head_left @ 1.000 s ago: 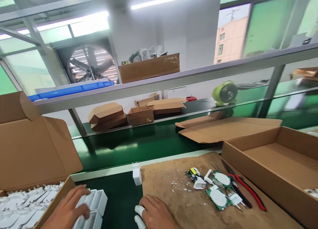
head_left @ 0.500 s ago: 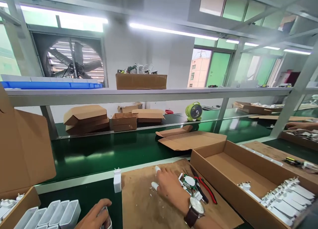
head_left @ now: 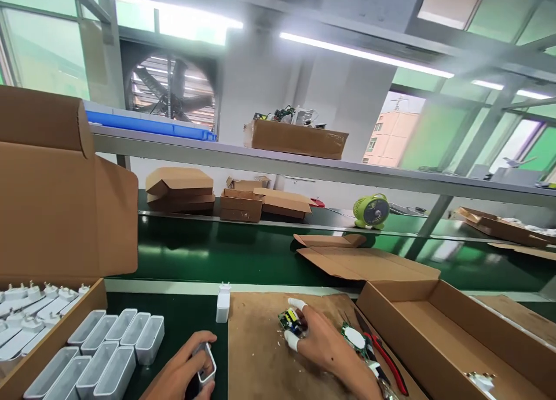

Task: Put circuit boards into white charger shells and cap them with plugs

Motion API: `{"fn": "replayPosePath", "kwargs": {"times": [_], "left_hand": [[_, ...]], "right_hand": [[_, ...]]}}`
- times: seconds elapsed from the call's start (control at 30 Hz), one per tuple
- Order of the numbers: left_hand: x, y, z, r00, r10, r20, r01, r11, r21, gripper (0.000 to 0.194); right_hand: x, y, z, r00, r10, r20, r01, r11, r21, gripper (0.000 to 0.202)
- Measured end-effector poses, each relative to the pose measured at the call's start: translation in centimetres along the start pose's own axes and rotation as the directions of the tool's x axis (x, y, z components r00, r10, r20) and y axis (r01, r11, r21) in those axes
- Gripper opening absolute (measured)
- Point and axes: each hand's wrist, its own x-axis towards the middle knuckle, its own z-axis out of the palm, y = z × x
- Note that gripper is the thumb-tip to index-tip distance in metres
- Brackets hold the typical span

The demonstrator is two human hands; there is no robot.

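My left hand is closed around a white plastic housing, its open end facing up and right. Over the brown work mat, my right hand pinches a small circuit board with yellow and black parts; white covers sit on the thumb and a fingertip. A second board with a round white disc lies under the right wrist side, beside red-handled pliers. A white plug adapter stands at the mat's left back corner.
Several empty white housings stand in rows at left, beside a carton of plug pieces. An open cardboard box is on the right, with a flattened carton behind it. A shelf crosses above the green belt.
The view has turned left and tilted. A circuit board is now in my right hand, whose fingers had nothing visible between them before. My left hand still holds the white housing, now more in view.
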Motion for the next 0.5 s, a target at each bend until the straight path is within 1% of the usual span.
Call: {"fn": "replayPosePath", "kwargs": {"times": [0.1, 0.17, 0.2, 0.27, 0.33, 0.4, 0.5], "left_hand": [[0.0, 0.3, -0.1, 0.999, 0.033, -0.016, -0.033, 0.999, 0.006, 0.01], [-0.1, 0.5, -0.2, 0.998, 0.039, -0.048, -0.04, 0.999, -0.01, 0.007], [-0.2, 0.6, -0.3, 0.997, 0.03, -0.065, -0.031, 0.999, -0.022, 0.009], [-0.3, 0.9, -0.6, 0.996, 0.007, -0.088, -0.01, 0.999, -0.038, 0.018], [-0.2, 1.3, -1.0, 0.997, -0.005, -0.074, 0.002, 0.999, -0.038, 0.027], [-0.1, 1.6, -1.4, 0.999, -0.037, -0.03, 0.036, 0.998, -0.046, 0.037], [0.0, 1.5, -1.5, 0.994, -0.112, 0.012, 0.112, 0.991, -0.066, 0.052]], "right_hand": [[-0.3, -3.3, 1.0, 0.995, -0.088, 0.039, 0.084, 0.992, 0.093, 0.062], [-0.4, -5.0, 1.6, 0.983, -0.164, 0.079, 0.154, 0.98, 0.124, 0.06], [-0.4, -5.5, 1.7, 0.972, -0.211, 0.1, 0.197, 0.971, 0.138, 0.059], [-0.3, -5.8, 1.6, 0.94, -0.309, 0.142, 0.285, 0.944, 0.167, 0.068], [-0.1, -5.4, 1.6, 0.911, -0.368, 0.186, 0.335, 0.924, 0.184, 0.079], [0.0, -4.8, 2.0, 0.9, -0.371, 0.228, 0.338, 0.925, 0.171, 0.081], [-0.2, -4.4, 3.0, 0.915, -0.315, 0.254, 0.299, 0.949, 0.099, 0.081]]}}
